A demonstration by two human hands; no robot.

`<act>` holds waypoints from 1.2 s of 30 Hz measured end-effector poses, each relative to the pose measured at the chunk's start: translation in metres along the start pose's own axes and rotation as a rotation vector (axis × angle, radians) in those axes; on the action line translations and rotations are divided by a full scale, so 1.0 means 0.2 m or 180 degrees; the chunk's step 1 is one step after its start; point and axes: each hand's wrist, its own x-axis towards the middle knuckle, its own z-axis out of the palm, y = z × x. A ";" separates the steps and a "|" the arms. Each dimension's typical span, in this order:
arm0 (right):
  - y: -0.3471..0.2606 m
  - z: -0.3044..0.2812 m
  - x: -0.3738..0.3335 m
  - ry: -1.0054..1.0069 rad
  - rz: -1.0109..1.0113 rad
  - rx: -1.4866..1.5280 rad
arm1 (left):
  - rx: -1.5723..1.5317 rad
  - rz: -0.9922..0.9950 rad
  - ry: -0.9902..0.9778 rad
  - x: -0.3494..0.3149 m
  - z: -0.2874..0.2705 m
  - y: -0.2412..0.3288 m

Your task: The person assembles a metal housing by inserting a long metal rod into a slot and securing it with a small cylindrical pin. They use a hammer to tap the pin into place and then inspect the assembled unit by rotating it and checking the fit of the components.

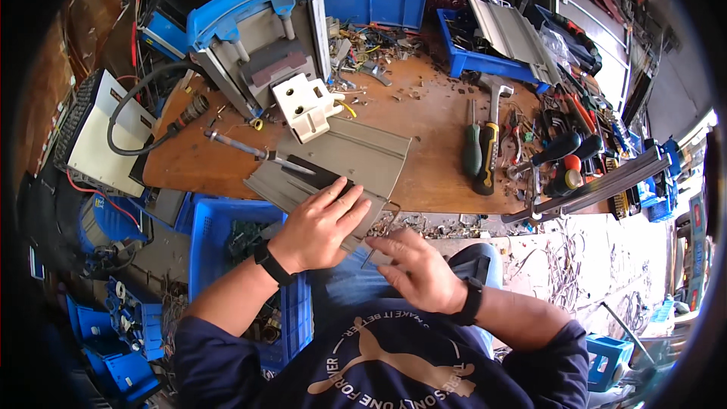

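Observation:
A grey ribbed metal panel [363, 148] lies tilted across the front edge of the bench. My left hand [322, 223] rests on it, fingers stretched out over a black strip [322, 176]. A rod-like tool with a clear handle [236, 144] lies on the panel's left part, its tip by the strip. Beside the panel's near right corner, my right hand [416, 266] has its fingers curled, slightly blurred, around a thin bent metal rod [368, 259]; its exact kind is unclear. A white plastic block [307, 106] with round holes sits at the panel's far edge.
A blue-framed press-like machine [257, 38] stands behind. Right on the wooden bench [439, 159] lie a hammer [492, 129], a green-handled screwdriver [472, 144] and pliers [513, 136]. A blue crate [201, 246] stands below left. Scraps lie at the back, before a blue bin [375, 0].

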 end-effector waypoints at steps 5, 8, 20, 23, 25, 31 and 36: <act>-0.02 0.04 0.05 0.0740 0.2170 0.2393 | 0.0132 0.0071 0.0051 0.02 0.00 0.01; 0.01 0.05 0.06 0.0707 0.2520 0.2207 | 0.0017 -0.0084 0.0031 0.01 0.00 0.02; 0.14 -0.01 0.07 -0.0417 0.1952 0.0371 | -0.0002 -0.0085 0.0213 0.01 0.05 0.03; 0.20 -0.05 0.10 -0.0471 0.1111 -0.1788 | -0.0107 -0.0077 0.0263 0.00 0.01 0.01; 0.21 -0.11 0.16 -0.0594 0.0577 -0.2627 | -0.0074 -0.0024 0.0196 -0.02 0.00 -0.01; 0.24 -0.22 0.24 -0.0007 -0.0736 -0.3061 | -0.0229 0.0052 0.0133 -0.02 -0.03 0.00; 0.26 -0.13 0.25 0.1444 0.1351 -0.1594 | -0.0205 -0.0024 0.0151 -0.01 -0.01 0.00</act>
